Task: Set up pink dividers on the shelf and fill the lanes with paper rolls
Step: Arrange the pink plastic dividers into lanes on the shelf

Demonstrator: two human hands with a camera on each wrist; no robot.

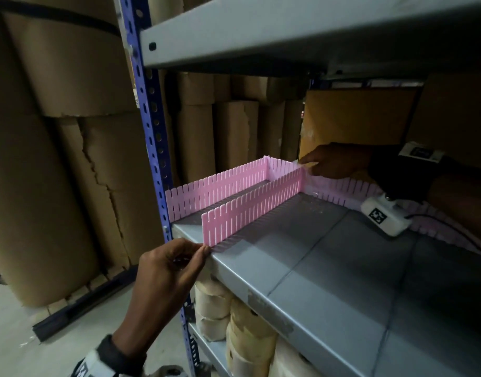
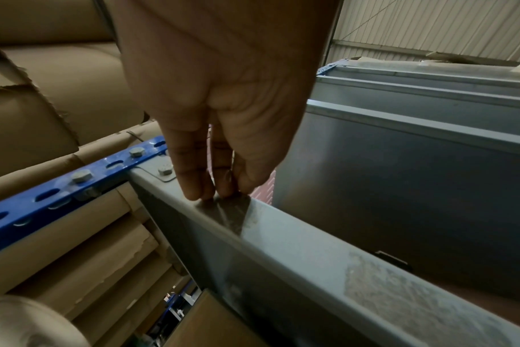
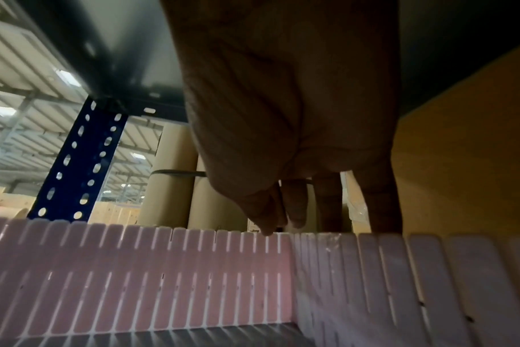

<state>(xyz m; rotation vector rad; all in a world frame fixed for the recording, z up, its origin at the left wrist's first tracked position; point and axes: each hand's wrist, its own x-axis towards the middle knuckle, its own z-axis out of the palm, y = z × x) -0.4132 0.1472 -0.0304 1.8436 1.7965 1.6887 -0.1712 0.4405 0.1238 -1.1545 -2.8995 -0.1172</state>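
Observation:
On the grey shelf (image 1: 329, 268) stand pink slotted dividers. One (image 1: 217, 186) runs along the left edge, a second (image 1: 255, 208) runs parallel to it, and a cross piece (image 1: 342, 191) closes the back. My left hand (image 1: 204, 250) pinches the second divider's bottom front end at the shelf lip (image 2: 282, 246), fingertips (image 2: 199, 194) bunched together. My right hand (image 1: 305, 162) reaches to the back joint. There its thumb tip rests on the top edge of the divider (image 3: 163, 270), while straight fingers (image 3: 330, 204) hang behind the cross piece (image 3: 371, 270). Cream paper rolls (image 1: 250, 336) sit on the shelf below.
A blue perforated post (image 1: 152, 131) stands at the shelf's left front corner, and another grey shelf (image 1: 288, 36) hangs close overhead. A brown box (image 1: 356, 123) fills the back right. Tall cardboard-wrapped rolls (image 1: 57, 159) stand to the left and behind. The wrist camera box (image 1: 380, 216) hangs just above the shelf.

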